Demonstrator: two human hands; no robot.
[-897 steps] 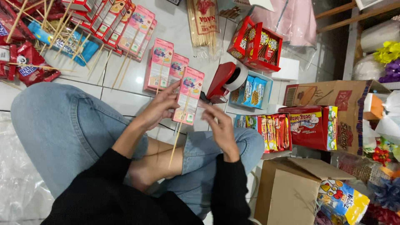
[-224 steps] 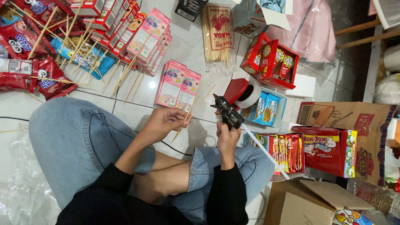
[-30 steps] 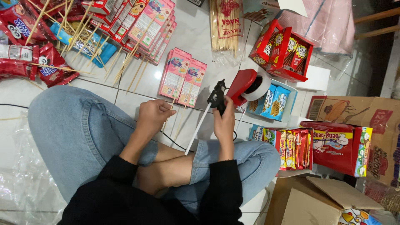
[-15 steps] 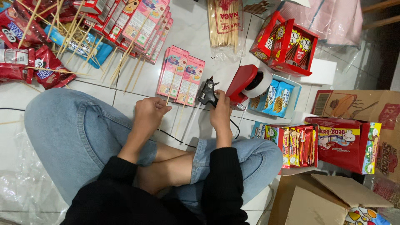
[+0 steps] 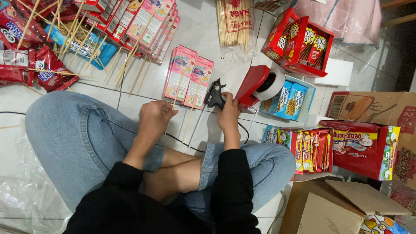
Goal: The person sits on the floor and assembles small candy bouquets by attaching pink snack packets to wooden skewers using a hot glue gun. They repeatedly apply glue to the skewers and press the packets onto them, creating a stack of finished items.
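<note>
A black glue gun (image 5: 215, 96) is gripped in the right hand (image 5: 228, 116), fingers wrapped round its handle, nozzle pointed up-left toward the pink snack boxes (image 5: 189, 81). The gun is held low over the white tiled floor (image 5: 203, 32), just beside a red tape dispenser (image 5: 259, 87) with a white tape roll. A black cord is seen trailing from below the right hand across the tiles.

A thin wooden skewer (image 5: 174, 104) is pinched in the left hand (image 5: 154, 119), fingers curled and pressed together at the tips; the skewer's upper end lies over the nearer pink box. Two more skewers are laid on the floor between the hands.

The person is seated cross-legged in blue jeans and black sleeves. More pink boxes with skewers attached (image 5: 143, 26) are fanned out at top left, beside red snack packets (image 5: 26, 65). A bundled pack of skewers (image 5: 234, 21) lies at top centre. Red display boxes of chocolate sticks (image 5: 303, 43), a blue tray of biscuit packs (image 5: 290, 97), and cardboard cartons (image 5: 372, 112) are set at the right.
</note>
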